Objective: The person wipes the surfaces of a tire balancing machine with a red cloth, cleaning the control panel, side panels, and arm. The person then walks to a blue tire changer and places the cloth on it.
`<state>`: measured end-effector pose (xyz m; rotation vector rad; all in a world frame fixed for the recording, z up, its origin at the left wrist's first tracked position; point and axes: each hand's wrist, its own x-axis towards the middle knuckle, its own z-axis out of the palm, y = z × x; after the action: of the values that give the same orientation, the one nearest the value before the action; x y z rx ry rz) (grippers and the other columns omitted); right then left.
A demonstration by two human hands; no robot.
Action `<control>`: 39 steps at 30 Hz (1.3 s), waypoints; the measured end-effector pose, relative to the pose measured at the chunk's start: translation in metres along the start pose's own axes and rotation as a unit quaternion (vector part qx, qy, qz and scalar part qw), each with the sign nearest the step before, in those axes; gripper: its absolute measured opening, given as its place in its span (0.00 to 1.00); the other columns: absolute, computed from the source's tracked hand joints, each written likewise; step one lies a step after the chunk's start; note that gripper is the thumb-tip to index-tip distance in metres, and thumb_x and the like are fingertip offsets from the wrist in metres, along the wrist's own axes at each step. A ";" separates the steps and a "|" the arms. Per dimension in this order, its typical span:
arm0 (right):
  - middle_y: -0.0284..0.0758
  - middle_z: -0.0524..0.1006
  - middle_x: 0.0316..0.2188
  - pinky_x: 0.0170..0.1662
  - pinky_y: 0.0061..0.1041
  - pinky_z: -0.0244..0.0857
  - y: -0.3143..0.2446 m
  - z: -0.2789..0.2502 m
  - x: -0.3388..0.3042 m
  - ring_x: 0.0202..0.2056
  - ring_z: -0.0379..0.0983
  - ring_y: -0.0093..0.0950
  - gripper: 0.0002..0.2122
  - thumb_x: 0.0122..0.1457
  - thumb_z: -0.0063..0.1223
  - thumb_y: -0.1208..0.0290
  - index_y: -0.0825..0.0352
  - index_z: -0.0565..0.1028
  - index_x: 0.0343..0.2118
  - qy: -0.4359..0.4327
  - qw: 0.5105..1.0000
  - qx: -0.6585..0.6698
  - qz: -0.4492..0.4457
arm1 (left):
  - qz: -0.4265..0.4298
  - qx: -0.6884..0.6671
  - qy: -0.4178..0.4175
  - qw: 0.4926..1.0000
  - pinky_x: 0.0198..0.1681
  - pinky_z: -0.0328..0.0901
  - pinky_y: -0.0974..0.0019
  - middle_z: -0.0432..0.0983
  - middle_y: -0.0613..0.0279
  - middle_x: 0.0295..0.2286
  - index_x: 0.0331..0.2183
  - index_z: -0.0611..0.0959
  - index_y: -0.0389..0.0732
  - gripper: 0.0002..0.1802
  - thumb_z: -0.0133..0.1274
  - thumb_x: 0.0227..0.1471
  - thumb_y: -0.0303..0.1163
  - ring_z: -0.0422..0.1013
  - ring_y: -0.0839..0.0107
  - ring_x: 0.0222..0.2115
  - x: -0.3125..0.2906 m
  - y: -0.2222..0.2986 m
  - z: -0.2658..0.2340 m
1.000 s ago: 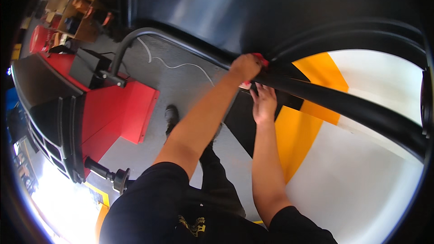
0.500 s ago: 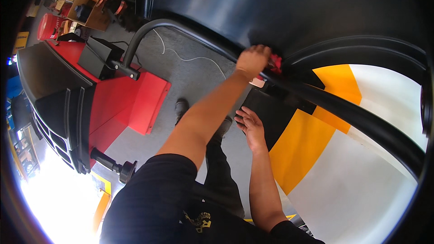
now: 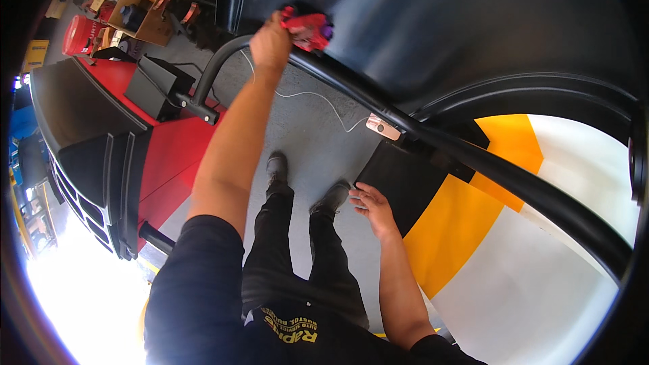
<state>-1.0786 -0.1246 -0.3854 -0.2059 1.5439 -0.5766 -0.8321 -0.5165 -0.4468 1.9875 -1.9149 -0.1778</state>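
My left hand (image 3: 271, 47) grips a crumpled red rag (image 3: 309, 30), which lies against the large glossy black panel (image 3: 439, 20) at the top. Just beside that hand runs a thick black tube (image 3: 355, 92), bent at its left end and reaching down to the far right. My right hand (image 3: 374, 207) hangs lower, fingers spread and holding nothing. It is close to a flat black plate (image 3: 399, 172) and to a yellow-and-white body panel (image 3: 460, 230).
To the left stands a red-and-black body section (image 3: 165, 162) with a black box-shaped part (image 3: 154, 88). A small pinkish device (image 3: 382, 127) sits below the tube, near a white cord (image 3: 318, 94) on the grey floor. A cardboard box (image 3: 149, 20) and red bucket (image 3: 81, 35) are at the upper left.
My left hand has moved left and up along the panel with the rag, uncovering the pinkish device. The right hand has stayed nearly in place, slightly lower.
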 end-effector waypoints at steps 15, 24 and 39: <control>0.35 0.81 0.51 0.52 0.30 0.69 0.003 0.037 0.005 0.49 0.78 0.26 0.18 0.70 0.47 0.67 0.62 0.72 0.62 -0.056 0.998 -0.030 0.019 | -0.224 -0.246 0.103 0.938 0.70 0.47 0.43 0.44 0.12 0.63 0.63 0.56 0.19 0.44 0.52 0.58 0.40 0.48 0.26 0.66 0.034 0.012 0.014; 0.35 0.81 0.45 0.48 0.24 0.69 -0.169 0.044 0.004 0.43 0.78 0.23 0.15 0.71 0.48 0.67 0.65 0.74 0.56 0.064 0.950 0.059 -0.299 | 0.083 -0.420 -0.026 0.903 0.70 0.49 0.42 0.44 0.30 0.67 0.67 0.65 0.40 0.43 0.51 0.48 0.18 0.46 0.31 0.67 -0.145 0.167 0.011; 0.41 0.80 0.43 0.50 0.32 0.75 -0.202 0.053 0.142 0.40 0.81 0.34 0.15 0.73 0.44 0.61 0.67 0.72 0.54 0.253 0.866 0.280 -0.328 | -0.221 -0.565 -0.271 0.747 0.62 0.63 0.61 0.75 0.51 0.55 0.61 0.73 0.32 0.26 0.40 0.61 0.16 0.72 0.64 0.54 -0.204 -0.033 -0.069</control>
<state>-1.0824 -0.3757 -0.4117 -0.1312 1.7155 -1.7038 -0.7911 -0.3033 -0.4282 1.4434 -0.9555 -1.7288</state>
